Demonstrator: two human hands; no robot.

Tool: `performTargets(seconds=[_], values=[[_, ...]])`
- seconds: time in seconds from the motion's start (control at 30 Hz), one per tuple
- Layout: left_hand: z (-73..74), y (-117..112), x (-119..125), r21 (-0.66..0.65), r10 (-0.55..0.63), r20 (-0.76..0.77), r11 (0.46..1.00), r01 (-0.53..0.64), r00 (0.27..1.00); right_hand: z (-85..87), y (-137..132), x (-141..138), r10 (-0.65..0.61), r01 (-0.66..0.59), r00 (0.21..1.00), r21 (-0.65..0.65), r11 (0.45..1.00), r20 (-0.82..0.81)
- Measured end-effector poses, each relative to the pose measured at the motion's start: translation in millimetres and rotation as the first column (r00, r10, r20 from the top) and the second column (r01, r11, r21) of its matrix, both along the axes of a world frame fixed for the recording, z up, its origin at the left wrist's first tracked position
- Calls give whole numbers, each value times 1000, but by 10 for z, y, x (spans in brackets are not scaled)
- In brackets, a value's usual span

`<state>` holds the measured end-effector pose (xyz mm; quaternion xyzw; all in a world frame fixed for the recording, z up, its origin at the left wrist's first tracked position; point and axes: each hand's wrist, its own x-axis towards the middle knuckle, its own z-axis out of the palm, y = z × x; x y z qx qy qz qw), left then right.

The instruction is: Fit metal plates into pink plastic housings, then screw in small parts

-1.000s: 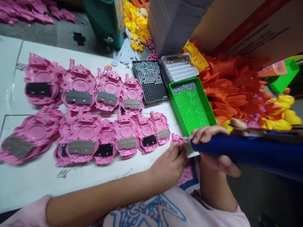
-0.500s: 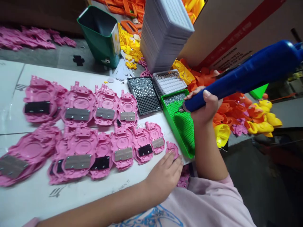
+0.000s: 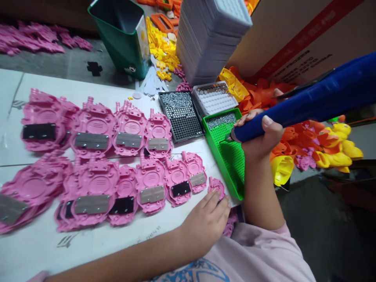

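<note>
Blue screwdriver (image 3: 308,103) is clenched in the right hand (image 3: 260,139), fingers (image 3: 249,114) wrapped round the barrel. Its metal tip points down-left over the green tray (image 3: 232,158), close to the pile of screws (image 3: 221,120) at the tray's far end. Cannot tell if the tip touches a screw.

Left hand (image 3: 205,221) lies flat and loose on the white table (image 3: 141,226). Its fingers (image 3: 216,197) are spread, tips resting on a small pink piece (image 3: 216,184) at the table's near right corner, just beside the green tray's near end. It grasps nothing and only rests on top.

Left of that piece, 2 rows of pink shells (image 3: 149,180) lie overlapping, most with a grey or black plate across the middle.

Behind the green tray sits a black tray (image 3: 188,127) half covered with screws. Touching it on the right is a white tray (image 3: 216,102) with 1 end filled.

Farther back are a tall stack of grey trays (image 3: 210,39), a green bin (image 3: 123,39) and a cardboard box (image 3: 296,35). Right of the trays are heaps of orange parts (image 3: 264,96) and yellow ducks (image 3: 337,154).
</note>
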<state>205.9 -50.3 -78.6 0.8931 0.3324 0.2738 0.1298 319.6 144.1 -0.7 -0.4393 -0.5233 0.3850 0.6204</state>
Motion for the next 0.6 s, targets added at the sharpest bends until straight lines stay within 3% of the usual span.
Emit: performTargets(seconds=[0.23,0.47,0.6], values=[[-10,-8,9,-16,3,5,1000,-3,1000,-19,-27,-24,53,-49,998,113,992,-35],[-40,-21,35,2,27,30,1000,-27,999,-60,8,11,71,-60,994,114,992,-89],[-44,-23,36,4,26,30,1000,-26,999,28,-32,14,43,-34,996,108,994,-76]])
